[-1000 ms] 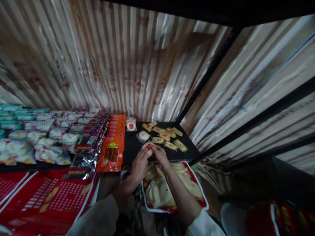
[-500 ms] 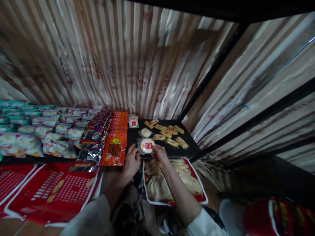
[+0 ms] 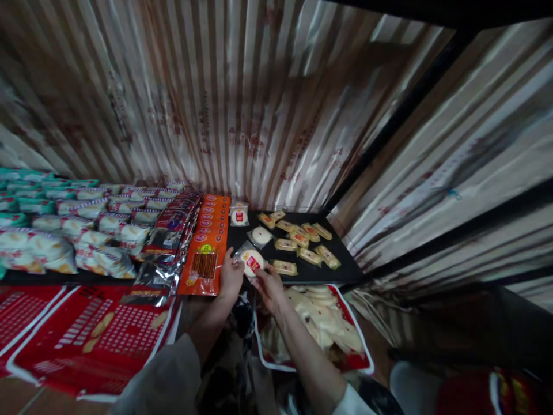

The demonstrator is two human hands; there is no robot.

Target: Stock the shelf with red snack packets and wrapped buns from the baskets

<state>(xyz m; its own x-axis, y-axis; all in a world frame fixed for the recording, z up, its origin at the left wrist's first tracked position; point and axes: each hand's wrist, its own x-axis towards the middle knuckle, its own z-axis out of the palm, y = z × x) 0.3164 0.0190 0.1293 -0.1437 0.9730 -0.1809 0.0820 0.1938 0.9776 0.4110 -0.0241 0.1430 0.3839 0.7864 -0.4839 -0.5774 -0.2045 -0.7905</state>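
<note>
Between my hands is a round white cake [image 3: 252, 263] in a clear wrapper with a red label, tilted over the front edge of the black shelf [image 3: 341, 271]. My left hand [image 3: 231, 276] pinches the wrapper's left edge. From the lower right, my right hand [image 3: 268, 288] grips the same wrapper, its fingertips partly hidden. Just behind lies another wrapped round cake [image 3: 261, 236]. Farther back, a third one with a red label [image 3: 239, 215] rests near the wall. Several small yellow wrapped snacks [image 3: 299, 237] are scattered to the right.
Left of the cakes are an orange snack packet [image 3: 211, 230], dark packets [image 3: 173, 230] and rows of white bags [image 3: 90, 239]. Below the shelf, a red-and-white bin [image 3: 367, 351] holds more pale wrapped pieces. Red bags [image 3: 95, 340] lie lower left. A striped sheet [image 3: 224, 104] hangs behind.
The wrapped cake has turned and come slightly left and toward me. My right hand has moved down with it, uncovering a yellow snack at the shelf's front. The view has shifted a little.
</note>
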